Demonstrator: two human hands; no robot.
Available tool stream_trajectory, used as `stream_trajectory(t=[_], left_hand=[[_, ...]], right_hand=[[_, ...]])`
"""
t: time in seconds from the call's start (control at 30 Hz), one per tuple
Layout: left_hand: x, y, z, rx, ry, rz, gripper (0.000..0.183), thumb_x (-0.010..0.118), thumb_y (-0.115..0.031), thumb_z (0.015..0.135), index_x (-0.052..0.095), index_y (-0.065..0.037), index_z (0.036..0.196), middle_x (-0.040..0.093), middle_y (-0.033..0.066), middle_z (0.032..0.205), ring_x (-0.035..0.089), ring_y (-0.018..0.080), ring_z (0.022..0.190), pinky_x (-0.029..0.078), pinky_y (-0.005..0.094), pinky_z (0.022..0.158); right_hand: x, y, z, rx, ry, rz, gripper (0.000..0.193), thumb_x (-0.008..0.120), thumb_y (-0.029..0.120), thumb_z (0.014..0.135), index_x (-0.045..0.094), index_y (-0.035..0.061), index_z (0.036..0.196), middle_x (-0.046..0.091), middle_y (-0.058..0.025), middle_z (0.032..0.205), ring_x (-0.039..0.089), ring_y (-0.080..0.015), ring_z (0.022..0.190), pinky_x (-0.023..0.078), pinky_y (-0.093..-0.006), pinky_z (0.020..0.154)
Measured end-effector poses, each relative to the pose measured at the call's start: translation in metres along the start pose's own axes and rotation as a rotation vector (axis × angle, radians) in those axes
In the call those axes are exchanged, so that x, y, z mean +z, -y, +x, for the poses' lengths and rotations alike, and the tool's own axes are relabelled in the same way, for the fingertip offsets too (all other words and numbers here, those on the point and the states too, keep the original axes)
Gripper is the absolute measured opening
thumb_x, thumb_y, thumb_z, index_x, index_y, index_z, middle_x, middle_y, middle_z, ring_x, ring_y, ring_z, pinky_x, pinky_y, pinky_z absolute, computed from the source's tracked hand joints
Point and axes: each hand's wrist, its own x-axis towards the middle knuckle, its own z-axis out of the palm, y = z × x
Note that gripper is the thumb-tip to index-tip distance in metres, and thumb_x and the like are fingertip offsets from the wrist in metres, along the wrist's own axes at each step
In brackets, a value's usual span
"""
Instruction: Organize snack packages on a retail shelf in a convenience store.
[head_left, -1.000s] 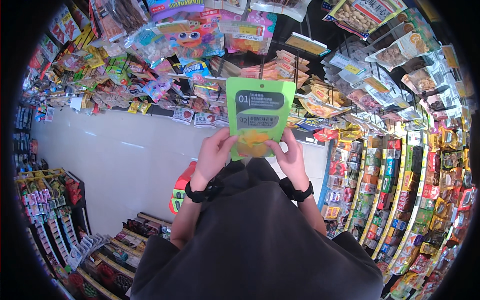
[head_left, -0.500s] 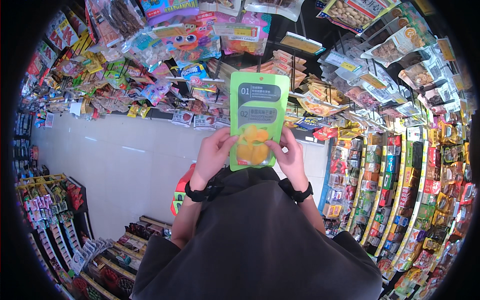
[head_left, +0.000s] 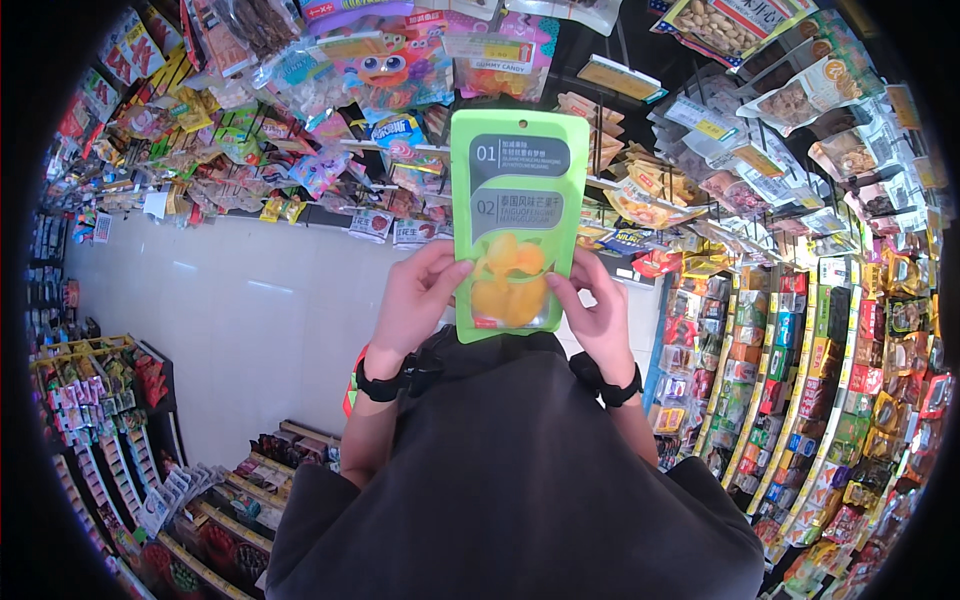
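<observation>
Upright in front of my body is a bright green snack pouch (head_left: 513, 225) with grey label panels, a hang hole at its top and yellow dried fruit pieces on its lower half. My left hand (head_left: 420, 300) pinches its lower left edge, thumb on the front and the other fingers behind. On the opposite edge my right hand (head_left: 596, 308) grips it the same way, thumb near the fruit. Both hands are closed on the pouch, and I wear a black band on each wrist.
Racks of hanging snack bags (head_left: 390, 70) run along the far side, with price tags (head_left: 622, 76) sticking out on hooks. Curved shelves of small packets (head_left: 800, 400) stand at the right. A lower display (head_left: 95, 385) is at the left, beside pale floor tiles (head_left: 240, 310).
The pouch looks larger and sits slightly higher, its top further up over the racks. My hands have spread a little apart with it. Both hands keep hold.
</observation>
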Motion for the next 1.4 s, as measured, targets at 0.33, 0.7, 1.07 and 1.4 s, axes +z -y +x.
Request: stream_trajectory(t=[0.33, 0.7, 1.07, 1.4], left_hand=[[-0.001, -0.028, -0.02, 0.105, 0.029, -0.05, 0.022, 0.061, -0.007, 0.101, 0.063, 0.003, 0.121, 0.075, 0.0054, 0.096, 0.067, 0.0049, 0.08, 0.055, 0.0205, 0.064], [0.034, -0.064, -0.026, 0.349, 0.08, 0.389, 0.03, 0.072, -0.006, 0.091, 0.064, 0.0, 0.12, 0.074, 0.011, 0.106, 0.075, 0.0177, 0.089, 0.06, 0.0271, 0.065], [0.036, -0.046, -0.016, 0.522, 0.33, 0.532, 0.037, 0.069, -0.008, 0.09, 0.065, -0.007, 0.127, 0.059, 0.0108, 0.141, 0.066, 0.0329, 0.112, 0.056, 0.0388, 0.091], [0.019, -0.029, -0.011, 0.582, -0.03, 0.535, 0.038, 0.068, -0.006, 0.092, 0.062, -0.005, 0.129, 0.069, 0.0108, 0.124, 0.07, 0.0274, 0.107, 0.057, 0.0342, 0.085]], right_hand=[[-0.015, 0.032, -0.001, -0.117, 0.033, -0.084, 0.05, 0.077, -0.002, 0.084, 0.057, -0.0002, 0.13, 0.056, -0.0064, 0.063, 0.052, -0.0153, 0.051, 0.044, -0.0275, 0.052], [-0.024, 0.048, 0.007, 0.065, 0.308, -0.014, 0.112, 0.088, 0.018, 0.075, 0.015, 0.0033, 0.16, 0.041, -0.023, 0.149, 0.054, -0.0351, 0.127, 0.052, -0.0424, 0.097], [-0.037, 0.034, -0.013, -0.058, 0.501, -0.102, 0.081, 0.084, 0.012, 0.079, 0.038, -0.0018, 0.145, 0.062, -0.0181, 0.124, 0.065, -0.0303, 0.111, 0.052, -0.0404, 0.094], [-0.029, 0.033, -0.019, 0.32, 0.197, 0.601, 0.056, 0.052, -0.004, 0.1, 0.033, -0.0001, 0.153, 0.067, -0.0074, 0.119, 0.061, -0.0096, 0.103, 0.048, -0.024, 0.086]])
